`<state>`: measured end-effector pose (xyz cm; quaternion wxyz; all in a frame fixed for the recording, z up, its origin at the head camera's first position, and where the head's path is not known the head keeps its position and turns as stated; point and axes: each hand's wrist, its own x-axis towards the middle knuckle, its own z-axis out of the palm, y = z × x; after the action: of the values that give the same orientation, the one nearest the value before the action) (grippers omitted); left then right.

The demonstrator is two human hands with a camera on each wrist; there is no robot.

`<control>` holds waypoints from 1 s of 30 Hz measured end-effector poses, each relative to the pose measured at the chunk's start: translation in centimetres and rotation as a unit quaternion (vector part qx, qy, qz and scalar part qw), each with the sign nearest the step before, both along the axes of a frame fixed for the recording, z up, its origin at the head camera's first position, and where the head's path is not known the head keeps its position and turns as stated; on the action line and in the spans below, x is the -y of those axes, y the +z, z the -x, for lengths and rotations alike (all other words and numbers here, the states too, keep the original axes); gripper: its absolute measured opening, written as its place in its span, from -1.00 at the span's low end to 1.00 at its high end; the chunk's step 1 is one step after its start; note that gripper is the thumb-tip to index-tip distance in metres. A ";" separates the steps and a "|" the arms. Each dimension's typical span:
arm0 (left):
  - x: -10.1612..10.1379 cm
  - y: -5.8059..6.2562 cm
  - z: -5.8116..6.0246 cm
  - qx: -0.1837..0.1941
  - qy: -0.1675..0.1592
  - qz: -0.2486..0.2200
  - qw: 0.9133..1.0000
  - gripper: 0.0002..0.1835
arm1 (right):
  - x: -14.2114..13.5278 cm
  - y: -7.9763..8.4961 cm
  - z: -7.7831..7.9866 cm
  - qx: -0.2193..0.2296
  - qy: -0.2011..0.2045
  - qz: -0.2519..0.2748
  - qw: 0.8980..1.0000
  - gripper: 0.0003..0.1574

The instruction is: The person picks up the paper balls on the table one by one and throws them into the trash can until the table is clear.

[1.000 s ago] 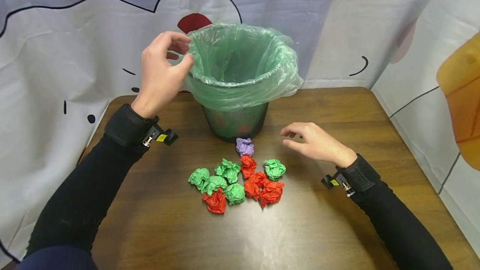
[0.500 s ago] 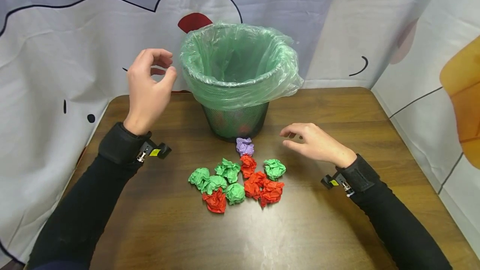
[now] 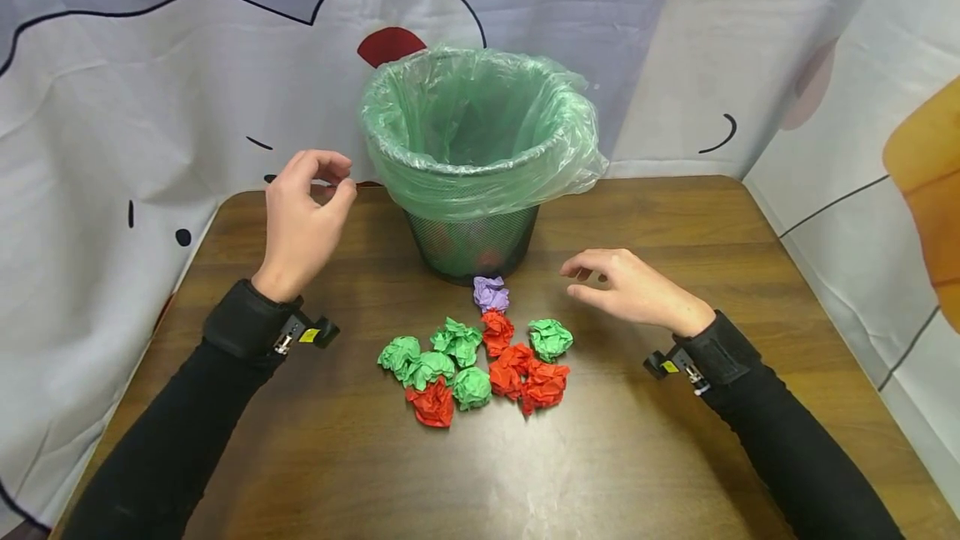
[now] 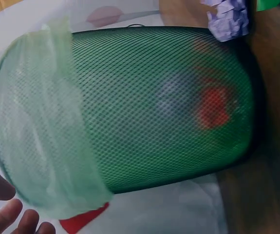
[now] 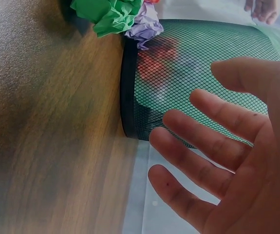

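Observation:
My left hand (image 3: 303,219) hovers to the left of the bin, fingers loosely curved and holding nothing. To the right of the paper balls, my right hand (image 3: 633,290) is held over the table, its fingers spread and relaxed in the right wrist view. A black mesh waste bin (image 3: 476,244) stands at the back, lined with a green plastic bag (image 3: 480,190) folded over its rim. In front of it lie a purple paper ball (image 3: 491,294), several green paper balls (image 3: 472,388) and several red paper balls (image 3: 543,386). Through the mesh, red crumpled paper (image 4: 214,107) shows inside.
The brown wooden table (image 3: 360,482) carries everything. A printed fabric curtain (image 3: 187,90) hangs right behind the bin and along the sides. The purple ball sits close against the foot of the bin.
My left hand has come away from the bag's rim and moved down and slightly left. The right hand, the bin and the paper balls have stayed put.

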<state>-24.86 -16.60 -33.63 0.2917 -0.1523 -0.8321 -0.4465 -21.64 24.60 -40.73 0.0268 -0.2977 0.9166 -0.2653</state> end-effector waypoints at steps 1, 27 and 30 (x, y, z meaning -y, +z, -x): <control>0.1 -0.3 0.0 0.004 0.000 0.003 1.000 -0.81 | 0.0 0.0 0.0 0.001 0.000 0.001 1.000 -0.68; 0.3 -4.4 -1.1 0.074 -0.051 0.060 0.994 -0.82 | -0.4 -0.4 -0.8 0.010 0.010 -0.015 1.000 -0.63; 0.1 -4.9 -1.2 0.079 -0.061 0.063 0.993 -0.82 | -0.4 -0.4 -0.9 0.005 0.012 -0.019 1.000 -0.63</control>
<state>-23.69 -16.67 -38.49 0.1870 -0.1851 -0.8683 -0.4206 -20.70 24.97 -41.13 0.0408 -0.3070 0.9177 -0.2489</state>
